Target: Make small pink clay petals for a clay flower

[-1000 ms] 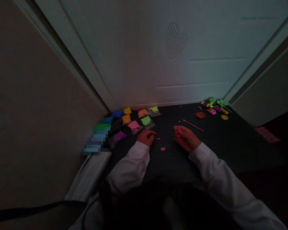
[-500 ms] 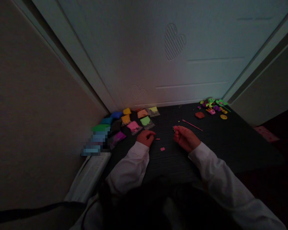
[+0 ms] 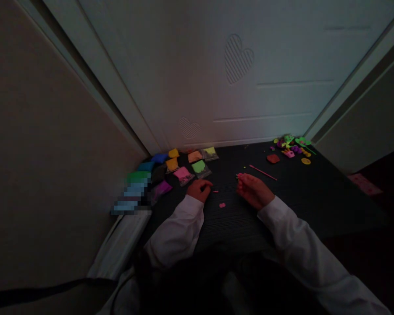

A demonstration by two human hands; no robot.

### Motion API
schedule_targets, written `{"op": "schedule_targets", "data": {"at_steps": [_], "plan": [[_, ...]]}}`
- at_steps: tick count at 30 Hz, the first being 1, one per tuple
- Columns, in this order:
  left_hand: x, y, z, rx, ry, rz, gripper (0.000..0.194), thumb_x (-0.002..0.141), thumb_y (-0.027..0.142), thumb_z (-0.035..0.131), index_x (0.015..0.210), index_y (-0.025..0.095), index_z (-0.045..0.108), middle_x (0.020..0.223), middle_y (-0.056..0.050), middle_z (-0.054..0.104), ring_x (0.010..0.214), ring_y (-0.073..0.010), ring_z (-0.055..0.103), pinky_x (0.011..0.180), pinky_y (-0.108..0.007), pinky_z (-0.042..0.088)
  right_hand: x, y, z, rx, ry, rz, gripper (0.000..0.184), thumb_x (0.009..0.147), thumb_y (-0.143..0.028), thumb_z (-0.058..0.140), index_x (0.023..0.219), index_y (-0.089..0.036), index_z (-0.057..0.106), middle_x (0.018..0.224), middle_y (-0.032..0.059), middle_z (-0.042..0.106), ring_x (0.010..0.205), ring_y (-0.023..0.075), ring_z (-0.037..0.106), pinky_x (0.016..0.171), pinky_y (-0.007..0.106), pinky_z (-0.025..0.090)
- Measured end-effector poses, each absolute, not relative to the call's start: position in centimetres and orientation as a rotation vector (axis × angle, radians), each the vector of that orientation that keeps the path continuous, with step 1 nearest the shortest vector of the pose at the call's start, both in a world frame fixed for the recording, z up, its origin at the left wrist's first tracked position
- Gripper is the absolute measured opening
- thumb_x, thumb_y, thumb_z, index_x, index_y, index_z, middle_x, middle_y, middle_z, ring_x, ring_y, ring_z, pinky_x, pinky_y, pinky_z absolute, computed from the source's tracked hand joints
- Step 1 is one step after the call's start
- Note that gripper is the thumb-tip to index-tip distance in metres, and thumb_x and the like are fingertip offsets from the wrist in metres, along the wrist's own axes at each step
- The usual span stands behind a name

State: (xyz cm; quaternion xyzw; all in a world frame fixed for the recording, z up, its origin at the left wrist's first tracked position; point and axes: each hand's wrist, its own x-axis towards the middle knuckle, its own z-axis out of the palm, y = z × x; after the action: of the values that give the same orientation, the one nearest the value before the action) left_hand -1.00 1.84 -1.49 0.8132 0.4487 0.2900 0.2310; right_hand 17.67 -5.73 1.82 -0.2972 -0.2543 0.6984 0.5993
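My right hand (image 3: 255,190) is closed, its fingertips pinching a small pink clay piece (image 3: 240,175) with light green bits at its edge; the fingers hide most of it. My left hand (image 3: 198,190) rests on the dark table with its fingers loosely curled and a gap between thumb and forefinger, nothing visible in it. Just right of its fingertips lies a thin pink clay strip (image 3: 216,191). A flat pink clay piece (image 3: 222,204) lies between the hands, nearer to me. Beyond my right hand is a thin pink stick (image 3: 263,172).
Bags of coloured clay, among them a pink bag (image 3: 183,174) and a light green bag (image 3: 199,167), line the left back. A red clay lump (image 3: 273,158) and several small clay figures (image 3: 290,146) sit at the back right. A white door (image 3: 197,78) stands behind the table.
My right hand has turned slightly and its fingers are straighter, still pinching the pink clay piece. My left hand has hardly moved.
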Motion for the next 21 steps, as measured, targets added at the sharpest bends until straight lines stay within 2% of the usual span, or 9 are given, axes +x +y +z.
{"op": "schedule_targets", "data": {"at_steps": [3, 8, 12, 14, 17, 21], "plan": [[-0.97, 1.85, -1.64, 2.238, 1.24, 0.813, 0.016, 0.065, 0.017, 0.044, 0.073, 0.018, 0.058, 0.07, 0.0, 0.056, 0.066, -0.0108, 0.048, 0.062, -0.023, 0.039, 17.56, -5.69, 2.04, -0.697, -0.577, 1.629, 0.008, 0.071, -0.023, 0.048, 0.074, -0.016, 0.051, 0.066, -0.0012, 0.05, 0.06, 0.0062, 0.047, 0.058, 0.021, 0.037], [-0.98, 1.88, -1.69, 2.23, 1.245, 0.829, 0.016, 0.064, 0.017, 0.045, 0.072, 0.018, 0.058, 0.07, 0.0, 0.056, 0.065, -0.0104, 0.048, 0.061, -0.023, 0.039, 17.42, -5.6, 2.21, -0.641, -0.586, 1.629, 0.019, 0.073, -0.031, 0.044, 0.062, -0.016, 0.048, 0.056, -0.0026, 0.045, 0.052, 0.0058, 0.043, 0.05, 0.021, 0.036], [-0.98, 1.81, -1.51, 2.237, 1.25, 0.805, 0.016, 0.065, 0.017, 0.044, 0.072, 0.018, 0.058, 0.069, -0.001, 0.056, 0.064, -0.0106, 0.048, 0.06, -0.023, 0.039, 17.48, -5.74, 2.01, -0.714, -0.616, 1.609, 0.007, 0.068, -0.023, 0.052, 0.069, -0.017, 0.051, 0.064, -0.0018, 0.05, 0.06, 0.0065, 0.048, 0.057, 0.022, 0.038], [-0.97, 1.77, -1.42, 2.237, 1.259, 0.804, 0.016, 0.065, 0.017, 0.044, 0.072, 0.018, 0.059, 0.069, 0.0, 0.056, 0.064, -0.0106, 0.048, 0.06, -0.023, 0.039, 17.5, -5.82, 1.9, -0.761, -0.626, 1.616, 0.01, 0.065, -0.02, 0.055, 0.073, -0.017, 0.053, 0.068, -0.0016, 0.053, 0.063, 0.0069, 0.05, 0.061, 0.022, 0.038], [-0.96, 1.71, -1.31, 2.236, 1.266, 0.81, 0.016, 0.065, 0.017, 0.044, 0.072, 0.018, 0.059, 0.07, 0.0, 0.056, 0.064, -0.0104, 0.048, 0.06, -0.023, 0.039, 17.47, -5.82, 1.83, -0.793, -0.615, 1.633, 0.013, 0.065, -0.024, 0.055, 0.077, -0.017, 0.053, 0.069, -0.0006, 0.054, 0.065, 0.0076, 0.051, 0.062, 0.023, 0.039], [-0.99, 1.74, -1.37, 2.253, 1.261, 0.793, 0.017, 0.065, 0.018, 0.044, 0.072, 0.018, 0.059, 0.07, 0.0, 0.056, 0.065, -0.0109, 0.048, 0.061, -0.023, 0.039, 17.44, -5.7, 1.85, -0.727, -0.569, 1.641, 0.014, 0.069, -0.03, 0.049, 0.069, -0.017, 0.052, 0.064, -0.0014, 0.052, 0.061, 0.007, 0.049, 0.058, 0.023, 0.039]]}}
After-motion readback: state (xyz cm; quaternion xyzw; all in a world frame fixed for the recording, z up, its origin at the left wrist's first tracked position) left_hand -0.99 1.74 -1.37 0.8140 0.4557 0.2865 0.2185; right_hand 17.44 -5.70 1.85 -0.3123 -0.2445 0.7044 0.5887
